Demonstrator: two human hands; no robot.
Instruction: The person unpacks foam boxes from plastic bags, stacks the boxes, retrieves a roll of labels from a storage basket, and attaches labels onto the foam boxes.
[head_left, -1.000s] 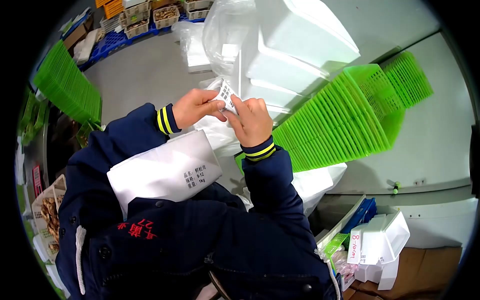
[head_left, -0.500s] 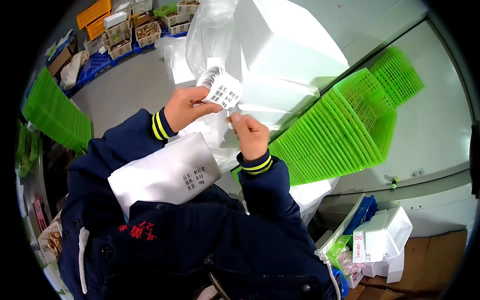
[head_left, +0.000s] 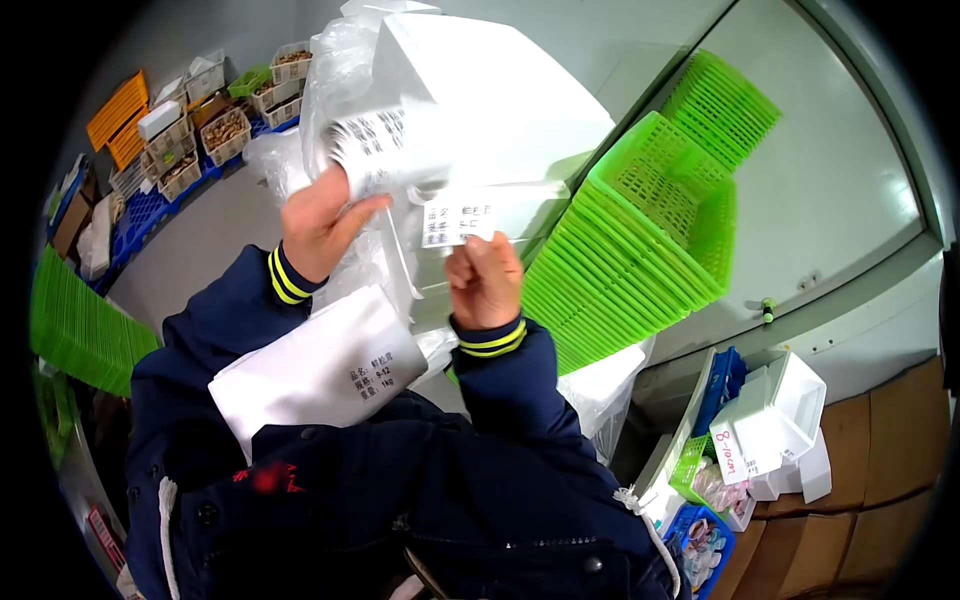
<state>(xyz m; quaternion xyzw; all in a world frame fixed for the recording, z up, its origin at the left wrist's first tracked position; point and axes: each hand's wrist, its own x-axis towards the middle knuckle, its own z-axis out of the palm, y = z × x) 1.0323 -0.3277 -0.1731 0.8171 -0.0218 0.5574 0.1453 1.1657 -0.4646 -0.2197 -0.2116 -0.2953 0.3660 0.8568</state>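
My left hand (head_left: 322,222) grips a strip of white printed labels (head_left: 382,145), loosely curled and blurred by motion. A single label (head_left: 457,219) is pinched between the thumb and fingers of my right hand (head_left: 484,280), and it stands apart from the strip. Against my body, below the left forearm, rests a white flat-sided package (head_left: 300,368) bearing the same kind of black print. Just beyond both hands rise stacked white foam boxes (head_left: 490,95), partly wrapped in clear plastic (head_left: 340,75).
Nested green baskets (head_left: 630,240) stand to the right, with another green stack (head_left: 85,320) on the far left. Crates of mushrooms (head_left: 225,135) sit on a blue pallet (head_left: 205,180) at the back left. Foam trays (head_left: 780,410) and a blue basket (head_left: 700,545) are at lower right.
The single label has come away from the strip, in my right hand. My left hand has moved up and left with the strip. The view has shifted right.
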